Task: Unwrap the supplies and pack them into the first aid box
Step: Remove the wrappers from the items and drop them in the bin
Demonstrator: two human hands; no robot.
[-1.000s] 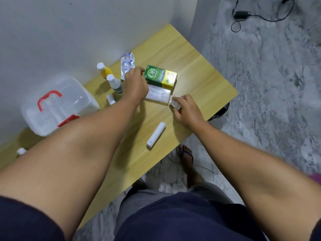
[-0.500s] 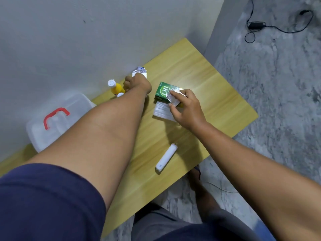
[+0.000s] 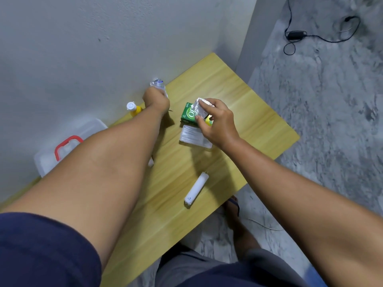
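Nearest me, a white roll point(image 3: 196, 189) lies on the wooden table point(image 3: 248, 112). My big left arm hides part of the first aid box point(image 3: 68, 141). My right hand point(image 3: 215, 121) pinches a silver packet point(image 3: 200, 107), lifted higher than before, above the green box point(image 3: 189, 114). Farther off, my left hand point(image 3: 156, 100) is closed around a clear wrapped pack point(image 3: 158, 84) beside a yellow bottle point(image 3: 133, 108).

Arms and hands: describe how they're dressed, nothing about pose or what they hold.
Both forearms are bare from the elbow down. The left hand and right hand wear no gloves; no rings, watch or bands show. A dark navy short sleeve covers the left upper arm.
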